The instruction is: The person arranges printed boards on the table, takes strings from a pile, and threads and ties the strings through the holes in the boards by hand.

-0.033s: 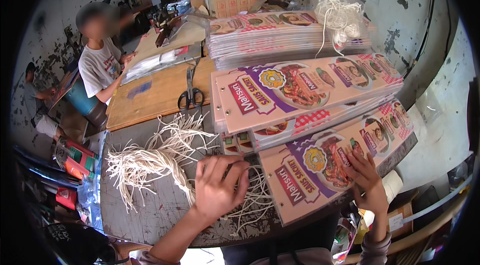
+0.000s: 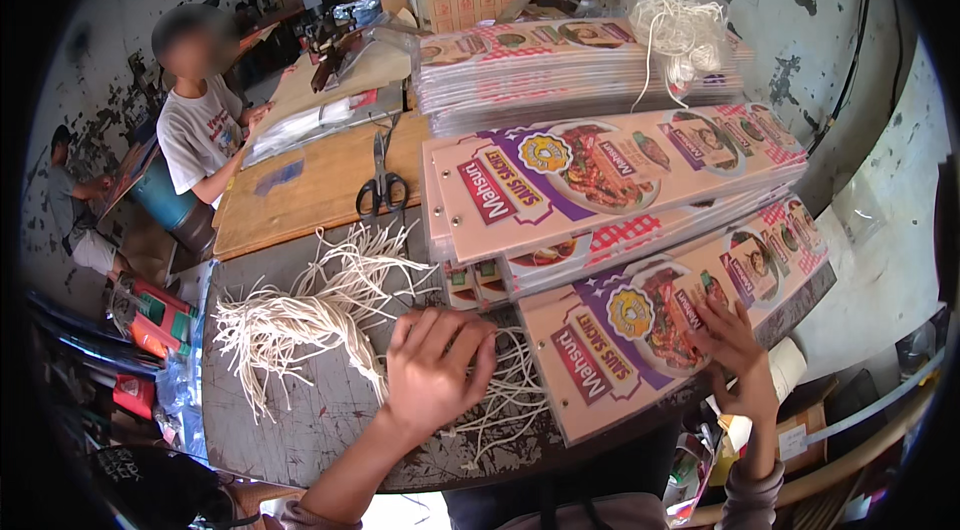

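Note:
My left hand (image 2: pixel 438 362) rests palm down on the dark worktable, its fingers curled over a bundle of white strings. The main bundle of strings (image 2: pixel 300 325) spreads to its left, and loose strands (image 2: pixel 510 385) come out to its right. The fingertips are hidden beneath the hand. My right hand (image 2: pixel 738 350) lies with spread fingers on a long pink printed panel (image 2: pixel 610 370), showing pictures of food and a purple band. A small metal eyelet is at the panel's left end. Behind it lies a stack of similar panels (image 2: pixel 560 210).
Scissors (image 2: pixel 382 185) with black handles lie on a wooden board (image 2: pixel 320 210). A taller panel stack (image 2: pixel 560 85) at the back carries a tangle of white string (image 2: pixel 680 35). Beyond the board, a person in a white shirt (image 2: pixel 200 140) works; another person (image 2: pixel 80 190) sits farther left.
The front panel has shifted very slightly away from me under my right hand. My left hand has moved only a little over the strings.

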Demonstrator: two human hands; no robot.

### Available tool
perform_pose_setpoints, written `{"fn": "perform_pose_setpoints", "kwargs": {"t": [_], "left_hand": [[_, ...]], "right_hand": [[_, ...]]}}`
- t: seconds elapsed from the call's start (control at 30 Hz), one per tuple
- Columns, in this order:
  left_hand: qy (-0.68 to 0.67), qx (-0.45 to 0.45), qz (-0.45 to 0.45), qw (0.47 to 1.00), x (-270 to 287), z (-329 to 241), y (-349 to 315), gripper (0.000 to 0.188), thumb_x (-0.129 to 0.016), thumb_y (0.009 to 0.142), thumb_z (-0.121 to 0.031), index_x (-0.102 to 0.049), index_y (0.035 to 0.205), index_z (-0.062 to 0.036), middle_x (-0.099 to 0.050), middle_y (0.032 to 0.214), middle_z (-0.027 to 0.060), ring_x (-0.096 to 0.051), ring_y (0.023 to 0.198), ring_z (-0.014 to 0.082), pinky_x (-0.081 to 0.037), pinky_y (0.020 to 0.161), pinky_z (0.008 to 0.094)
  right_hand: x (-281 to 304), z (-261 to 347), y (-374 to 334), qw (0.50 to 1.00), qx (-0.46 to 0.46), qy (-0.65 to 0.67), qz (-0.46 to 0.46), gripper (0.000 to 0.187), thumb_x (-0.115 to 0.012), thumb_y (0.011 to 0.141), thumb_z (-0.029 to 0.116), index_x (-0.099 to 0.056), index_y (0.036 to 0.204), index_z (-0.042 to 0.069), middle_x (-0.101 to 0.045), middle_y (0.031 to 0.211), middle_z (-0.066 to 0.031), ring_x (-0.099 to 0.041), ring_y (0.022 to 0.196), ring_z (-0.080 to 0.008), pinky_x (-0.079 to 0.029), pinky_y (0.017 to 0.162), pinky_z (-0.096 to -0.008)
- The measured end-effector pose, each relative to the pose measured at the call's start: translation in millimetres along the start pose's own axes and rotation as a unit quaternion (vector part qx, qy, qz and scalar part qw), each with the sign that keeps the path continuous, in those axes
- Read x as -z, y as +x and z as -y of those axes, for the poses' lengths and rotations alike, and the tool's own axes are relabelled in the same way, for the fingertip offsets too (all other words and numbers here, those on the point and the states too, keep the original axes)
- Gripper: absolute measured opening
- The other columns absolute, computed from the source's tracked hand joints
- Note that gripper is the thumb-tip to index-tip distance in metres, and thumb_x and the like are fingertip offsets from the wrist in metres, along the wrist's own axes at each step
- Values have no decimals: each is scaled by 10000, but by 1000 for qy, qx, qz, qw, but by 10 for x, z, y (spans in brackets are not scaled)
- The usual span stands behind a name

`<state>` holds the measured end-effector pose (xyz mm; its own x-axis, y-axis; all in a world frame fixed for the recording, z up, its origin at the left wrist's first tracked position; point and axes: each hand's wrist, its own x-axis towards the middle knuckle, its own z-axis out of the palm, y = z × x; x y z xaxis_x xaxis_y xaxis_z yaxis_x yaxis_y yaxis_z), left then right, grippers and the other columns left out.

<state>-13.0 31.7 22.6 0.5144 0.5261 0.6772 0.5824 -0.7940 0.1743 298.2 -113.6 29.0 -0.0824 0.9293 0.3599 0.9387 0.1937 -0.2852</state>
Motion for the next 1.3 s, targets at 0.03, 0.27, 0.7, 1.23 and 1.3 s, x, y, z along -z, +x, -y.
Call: {"fn": "perform_pose_setpoints", "kwargs": {"t": [0.03, 0.27, 0.7, 1.23, 1.3], "left_hand": [[7, -17, 1, 1000, 31, 42, 10, 117, -646, 688, -38, -624, 798, -71, -622, 837, 53, -574, 722, 178, -416, 661, 315], [55, -66, -116, 989, 216, 257, 102, 28, -589, 740, -32, -615, 736, -41, -574, 567, 29, -498, 426, 152, -371, 422, 279], [83, -148, -106, 980, 252, 528, 67, 44, -607, 754, -85, -633, 767, -52, -512, 512, -11, -497, 407, 121, -369, 384, 247], [13, 16, -36, 999, -65, 771, -54, 18, -629, 766, -99, -624, 781, -90, -519, 481, 55, -521, 402, 205, -419, 411, 317], [31, 6, -15, 999, -80, 763, -44, 18, -622, 771, -106, -620, 780, -90, -532, 503, 61, -537, 420, 207, -428, 421, 325]], "right_hand": [[28, -3, 15, 996, -11, 84, -1, 543, -504, 521, -49, -643, 1032, 68, -553, 1203, -142, -479, 1176, -333, -228, 1045, -559], [-254, 598, 220, 972, 179, 97, -117, 427, -517, 531, -50, -665, 919, 51, -609, 1037, -127, -602, 910, -284, -479, 790, -411], [-1305, 2147, 457, 986, 138, 76, -54, 200, -659, 747, 246, -562, 800, 79, -516, 783, -21, -512, 743, -164, -377, 639, -302], [-1562, 2237, 556, 987, 129, 36, -86, 96, -556, 673, 151, -484, 646, 93, -422, 672, -25, -460, 711, -162, -347, 632, -302], [-1505, 2182, 556, 985, 133, 56, -90, 101, -556, 691, 153, -486, 661, 86, -437, 691, -27, -469, 726, -170, -355, 655, -307]]}}
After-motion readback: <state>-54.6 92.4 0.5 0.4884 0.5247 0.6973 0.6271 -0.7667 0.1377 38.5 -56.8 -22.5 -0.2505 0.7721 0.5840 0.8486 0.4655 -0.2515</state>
